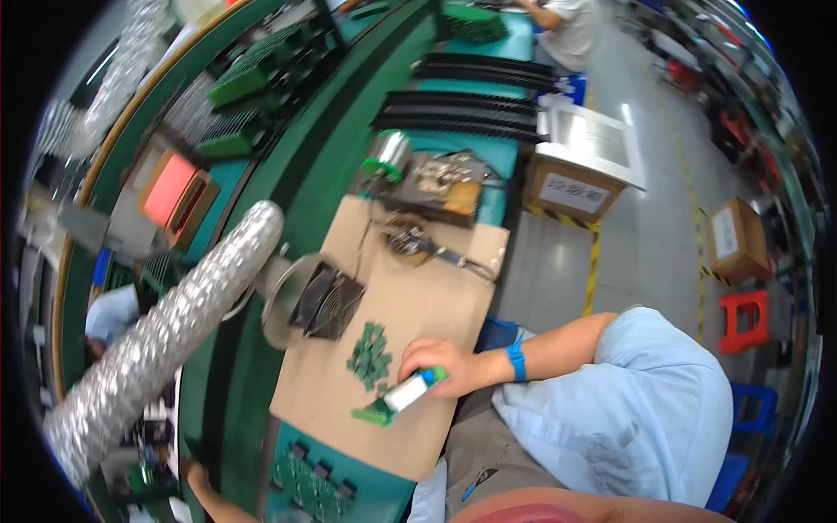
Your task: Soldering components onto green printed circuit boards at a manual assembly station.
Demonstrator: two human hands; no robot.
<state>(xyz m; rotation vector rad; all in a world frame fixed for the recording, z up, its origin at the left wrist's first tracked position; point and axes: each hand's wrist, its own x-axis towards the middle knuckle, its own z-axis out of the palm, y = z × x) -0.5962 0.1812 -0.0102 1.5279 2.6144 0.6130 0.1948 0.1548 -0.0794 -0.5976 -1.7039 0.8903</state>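
My right hand (440,366), with a blue band on its wrist, is over the tan work board (349,235). Its fingers are closed round a white block-shaped item with bright green ends (405,395); blur hides its exact kind. Just left of the hand lies a loose pile of small dark green board pieces (369,353). I do not see my left hand.
A black fan (327,301) stands beside a silver duct (174,336). Beyond are a soldering iron (458,259) on its stand, a solder spool (388,155) and black racks (462,113). Circuit boards (314,484) lie near a co-worker's forearm (214,501).
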